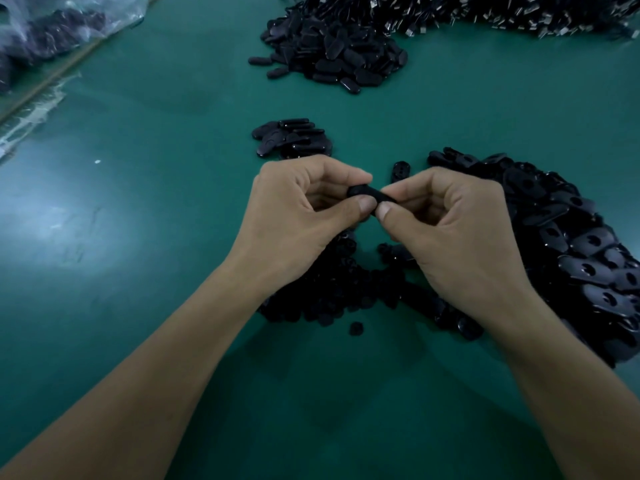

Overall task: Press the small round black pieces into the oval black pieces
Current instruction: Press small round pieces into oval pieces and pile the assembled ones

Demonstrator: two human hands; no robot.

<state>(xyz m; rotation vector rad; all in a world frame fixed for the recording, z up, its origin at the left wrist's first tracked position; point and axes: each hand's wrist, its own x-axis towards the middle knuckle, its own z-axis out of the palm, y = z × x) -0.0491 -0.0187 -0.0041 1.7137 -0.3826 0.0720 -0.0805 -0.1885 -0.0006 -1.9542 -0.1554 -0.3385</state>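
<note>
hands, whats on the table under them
Under the left hand and right hand lies a heap of small black pieces; how far it runs beneath them is hidden.

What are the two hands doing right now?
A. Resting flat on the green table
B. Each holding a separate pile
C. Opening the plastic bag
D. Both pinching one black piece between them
D: the left hand and right hand pinch one black piece together above the green table.

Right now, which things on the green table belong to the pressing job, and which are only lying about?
Job:
left hand
right hand
black piece pinched between both hands
heap of oval black pieces with holes
heap of small round black pieces

Lying about:
clear plastic bag
far pile of black parts with metal clips
</note>
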